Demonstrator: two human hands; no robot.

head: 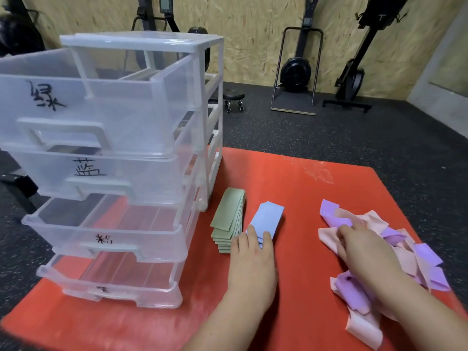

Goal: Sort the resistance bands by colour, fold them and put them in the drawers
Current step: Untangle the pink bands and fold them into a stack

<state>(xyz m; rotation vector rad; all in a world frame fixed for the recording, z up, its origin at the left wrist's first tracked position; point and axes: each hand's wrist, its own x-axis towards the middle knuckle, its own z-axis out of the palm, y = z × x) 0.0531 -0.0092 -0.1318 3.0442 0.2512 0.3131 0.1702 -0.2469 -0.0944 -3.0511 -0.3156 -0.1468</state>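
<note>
A clear plastic drawer unit (202, 122) stands on the left of the red mat (291, 178), its several drawers pulled out and marked with handwritten characters. Beside it lies a stack of folded green bands (229, 216). Right of that sits a small stack of folded blue bands (269, 217). My left hand (252, 259) rests on the near end of the blue stack, fingers flat. A loose heap of pink and purple bands (410, 259) lies at the right. My right hand (364, 247) reaches into that heap, with its fingertips hidden among the bands.
The red mat ends in black rubber flooring (329, 138) beyond and to the right. Rowing machines (295, 72) and a small black stool (234, 97) stand against the wooden wall at the back. The top drawer (101, 122) juts out farthest toward me.
</note>
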